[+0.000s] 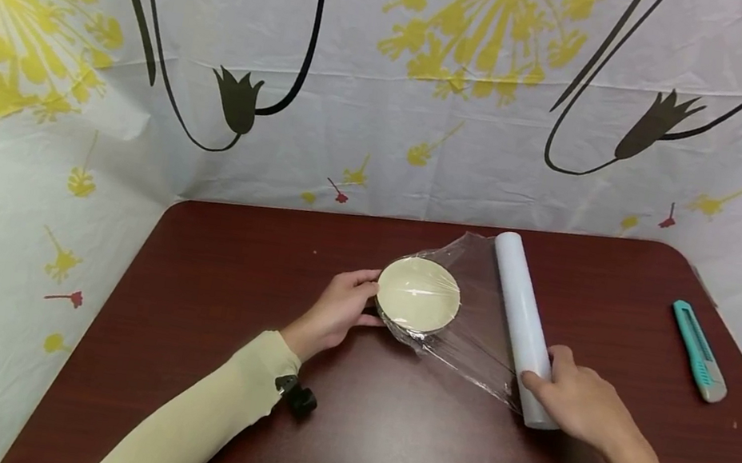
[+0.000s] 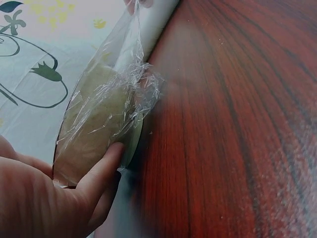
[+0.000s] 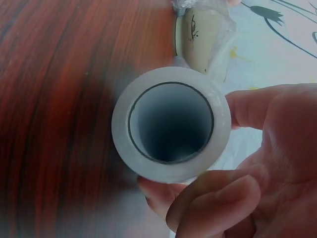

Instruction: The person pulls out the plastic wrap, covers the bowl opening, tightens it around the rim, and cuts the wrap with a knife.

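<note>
A cream-coloured bowl (image 1: 417, 296) stands near the middle of the table, its top covered by clear plastic wrap (image 1: 479, 321). My left hand (image 1: 333, 306) grips the bowl's left side, with the thumb on the wrapped bowl (image 2: 94, 129) in the left wrist view. From the bowl, the film stretches right to a long white roll of plastic wrap (image 1: 522, 312), slanted across the table. Around the roll's near end curl the fingers and thumb of my right hand (image 1: 588, 399). In the right wrist view, the hollow core opens inside the roll's end (image 3: 221, 129). Crumpled film bunches at the bowl's rim.
A teal and grey box cutter (image 1: 699, 352) lies toward the right edge of the dark red-brown table (image 1: 248, 269). White cloth (image 1: 329, 128) with yellow and dark flower prints hangs behind the table and along its sides.
</note>
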Motion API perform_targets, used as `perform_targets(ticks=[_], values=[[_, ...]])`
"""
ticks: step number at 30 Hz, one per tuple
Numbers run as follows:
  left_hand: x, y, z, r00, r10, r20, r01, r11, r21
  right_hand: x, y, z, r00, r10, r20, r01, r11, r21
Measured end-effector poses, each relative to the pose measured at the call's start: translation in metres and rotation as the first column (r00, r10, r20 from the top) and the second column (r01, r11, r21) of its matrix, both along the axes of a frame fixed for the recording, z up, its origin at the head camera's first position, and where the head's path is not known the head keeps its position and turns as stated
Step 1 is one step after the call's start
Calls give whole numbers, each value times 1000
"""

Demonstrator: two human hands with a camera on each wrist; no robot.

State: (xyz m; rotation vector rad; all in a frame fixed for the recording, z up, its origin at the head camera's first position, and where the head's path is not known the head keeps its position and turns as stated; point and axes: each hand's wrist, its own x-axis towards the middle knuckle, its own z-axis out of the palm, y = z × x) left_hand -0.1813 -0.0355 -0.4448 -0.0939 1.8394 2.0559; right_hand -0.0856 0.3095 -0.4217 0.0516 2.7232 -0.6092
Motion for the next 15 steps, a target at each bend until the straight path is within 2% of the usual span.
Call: perform_targets(ticks=[5, 15], values=[[-1, 0, 1, 1000, 3, -1, -3, 1000, -5, 1, -2, -1, 999, -1, -46, 1, 1000, 4], [-1, -1, 0, 1000, 2, 1, -2, 1000, 4, 6, -2, -3, 993, 80, -84, -80, 997, 9]])
